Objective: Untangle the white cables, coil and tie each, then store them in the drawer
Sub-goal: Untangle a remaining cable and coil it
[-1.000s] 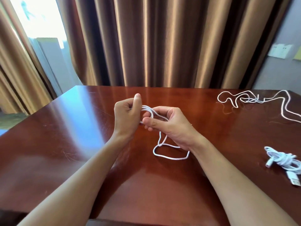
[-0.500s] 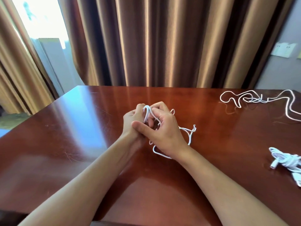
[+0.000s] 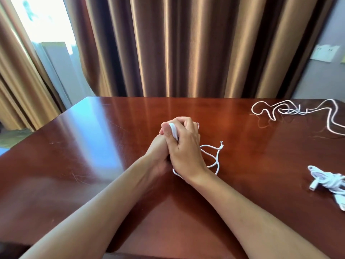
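Observation:
A thin white cable [image 3: 216,159] lies at the middle of the brown table [image 3: 93,165], with its coiled turns gathered between both hands. My left hand [image 3: 158,146] holds the coil from below, thumb up against the white turns. My right hand [image 3: 184,144] covers it from above, fingers curled round the coil. A loose loop and the cable's free end trail on the table just right of my right wrist. Most of the coil is hidden by the hands.
A second white cable [image 3: 298,113] sprawls loose at the back right of the table. A bundled white cable [image 3: 328,180] with plugs lies at the right edge. Brown curtains [image 3: 186,43] hang behind the table. A wall socket [image 3: 324,53] sits at the far right.
My hands have closed together over the coil, the right hand moving over the left. The loose loop has shifted from under my right wrist to its right side.

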{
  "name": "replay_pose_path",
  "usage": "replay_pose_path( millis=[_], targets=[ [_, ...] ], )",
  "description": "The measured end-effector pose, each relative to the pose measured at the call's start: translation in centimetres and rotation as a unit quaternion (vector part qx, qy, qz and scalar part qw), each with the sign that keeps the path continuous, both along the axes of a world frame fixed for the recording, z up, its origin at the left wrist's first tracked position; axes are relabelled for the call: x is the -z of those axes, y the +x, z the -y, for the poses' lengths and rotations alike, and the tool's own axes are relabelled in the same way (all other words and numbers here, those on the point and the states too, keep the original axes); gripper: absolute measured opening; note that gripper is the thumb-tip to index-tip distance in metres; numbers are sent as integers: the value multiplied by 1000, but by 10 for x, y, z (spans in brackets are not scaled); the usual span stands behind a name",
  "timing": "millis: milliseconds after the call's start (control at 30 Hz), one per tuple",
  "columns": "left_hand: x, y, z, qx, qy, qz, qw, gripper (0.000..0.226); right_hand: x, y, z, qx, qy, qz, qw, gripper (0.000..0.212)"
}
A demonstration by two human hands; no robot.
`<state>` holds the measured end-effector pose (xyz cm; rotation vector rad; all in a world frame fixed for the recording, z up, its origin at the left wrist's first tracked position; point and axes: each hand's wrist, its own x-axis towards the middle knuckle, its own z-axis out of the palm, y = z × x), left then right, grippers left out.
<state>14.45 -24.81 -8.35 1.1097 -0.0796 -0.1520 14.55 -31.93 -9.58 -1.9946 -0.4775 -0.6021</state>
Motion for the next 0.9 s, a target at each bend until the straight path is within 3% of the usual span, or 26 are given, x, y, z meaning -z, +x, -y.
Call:
replay_pose_path(
  millis=[67, 200, 300, 367, 467, 567, 667, 800, 900],
  targets=[
    [1, 3, 0, -42, 28, -18, 999, 19, -4, 4, 5, 24, 4, 23, 999, 50],
    [-6, 3, 2, -65, 40, -64, 995, 42, -13, 10, 17, 46, 44, 52, 997, 47],
    [-15, 4, -2, -165, 117, 21, 979, 36, -18, 13, 25, -6, 58, 25, 998, 46],
    [-18, 3, -7, -243, 201, 153, 937, 31, -20, 13, 28, -62, 25, -22, 997, 44],
    [-18, 2, -13, -247, 305, 309, 867, 25, -18, 11, 29, -169, 3, -131, 977, 38],
    [-11, 5, -16, -233, 365, 348, 832, 28, -20, 8, 32, -187, 3, -206, 961, 32],
    [-7, 6, -21, -282, 427, 390, 766, 37, -26, 3, 36, -187, -9, -246, 951, 22],
    [-7, 3, -24, -215, 495, 461, 705, 49, -29, -3, 39, -229, -74, -235, 942, 33],
    [-5, 3, -24, -202, 545, 437, 686, 55, -24, -6, 37, -247, -92, -251, 931, 15]
  ],
)
